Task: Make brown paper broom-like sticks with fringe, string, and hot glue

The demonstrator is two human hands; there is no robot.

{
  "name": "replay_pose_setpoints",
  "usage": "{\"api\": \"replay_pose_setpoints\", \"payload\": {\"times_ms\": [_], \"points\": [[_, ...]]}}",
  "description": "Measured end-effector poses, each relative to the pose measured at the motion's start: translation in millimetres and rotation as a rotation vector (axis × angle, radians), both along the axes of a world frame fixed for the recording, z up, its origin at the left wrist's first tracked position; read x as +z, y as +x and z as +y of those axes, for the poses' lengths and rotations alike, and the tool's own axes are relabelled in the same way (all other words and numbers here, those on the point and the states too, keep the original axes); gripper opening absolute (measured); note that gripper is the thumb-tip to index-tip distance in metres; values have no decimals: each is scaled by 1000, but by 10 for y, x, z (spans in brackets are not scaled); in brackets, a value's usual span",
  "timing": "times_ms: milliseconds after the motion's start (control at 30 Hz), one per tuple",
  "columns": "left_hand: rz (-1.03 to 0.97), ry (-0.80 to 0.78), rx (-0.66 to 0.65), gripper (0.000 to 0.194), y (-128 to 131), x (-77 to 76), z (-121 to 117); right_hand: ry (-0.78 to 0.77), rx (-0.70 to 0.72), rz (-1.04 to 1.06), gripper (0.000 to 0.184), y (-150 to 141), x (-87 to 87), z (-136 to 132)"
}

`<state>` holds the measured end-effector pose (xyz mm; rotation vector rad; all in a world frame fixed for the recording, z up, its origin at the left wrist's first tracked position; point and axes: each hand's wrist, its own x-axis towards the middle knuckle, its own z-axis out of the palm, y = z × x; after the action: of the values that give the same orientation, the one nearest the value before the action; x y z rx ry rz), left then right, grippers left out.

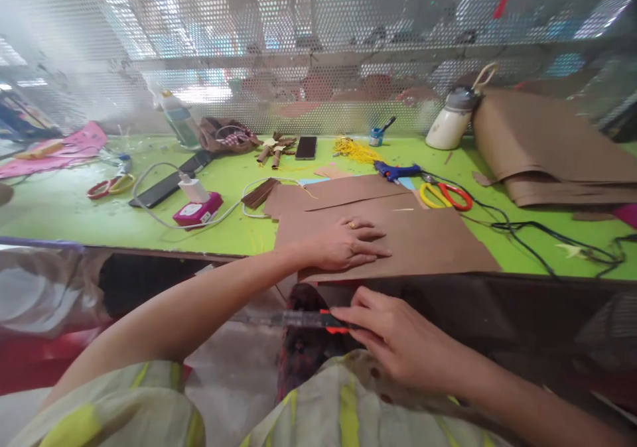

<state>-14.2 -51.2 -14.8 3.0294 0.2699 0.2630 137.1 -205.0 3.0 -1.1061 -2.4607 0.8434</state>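
My left hand lies flat on a sheet of brown kraft paper, fingers stretched out, a ring on one of them. The paper rests at the front edge of the table, over other brown sheets. Just below that edge, my right hand grips a box cutter with a black and orange handle. Its long front part points left and is blurred, so I cannot tell how much of it is blade. The cutter is apart from the paper.
Behind the paper lie a blue glue gun, red-yellow scissors and yellow strings. Black cable trails right, near a stack of brown paper and a white bottle. A pink power adapter and phone are leftward.
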Motion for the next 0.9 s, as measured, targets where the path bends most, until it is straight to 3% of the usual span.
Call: {"api": "replay_pose_setpoints", "payload": {"times_ms": [100, 200, 267, 333, 400, 533, 633, 767, 800, 900], "points": [[-32, -38, 1, 40, 0, 13, 10, -55, 107, -74, 35, 539, 262, -66], [-95, -101, 17, 44, -1, 12, 30, -53, -64, 1, 36, 1276, 395, -14], [-109, -128, 23, 45, 0, 10, 43, 92, -327, 83, 33, 1723, 338, 166], [-108, -140, 21, 45, 2, 14, 51, 212, -623, 209, 37, 2035, 172, 477], [-110, -146, 20, 46, 5, 25, 52, 285, -738, 264, 43, 2180, -45, 876], [-88, -151, 30, 46, 8, 49, 46, 457, -768, 96, 37, 2143, -373, 1632], [-51, -150, 37, 48, 8, 55, 46, 508, -782, 41, 35, 2052, -417, 1908], [-57, -216, 51, 44, 13, 64, 65, 600, -710, -14, 33, 1827, -244, 1728], [-73, -258, 59, 42, 14, 74, 72, 603, -617, -5, 31, 1732, -175, 1605], [-128, -422, 112, 39, 4, 116, 99, 373, -170, -62, 34, 1401, 10, 1184]]}}
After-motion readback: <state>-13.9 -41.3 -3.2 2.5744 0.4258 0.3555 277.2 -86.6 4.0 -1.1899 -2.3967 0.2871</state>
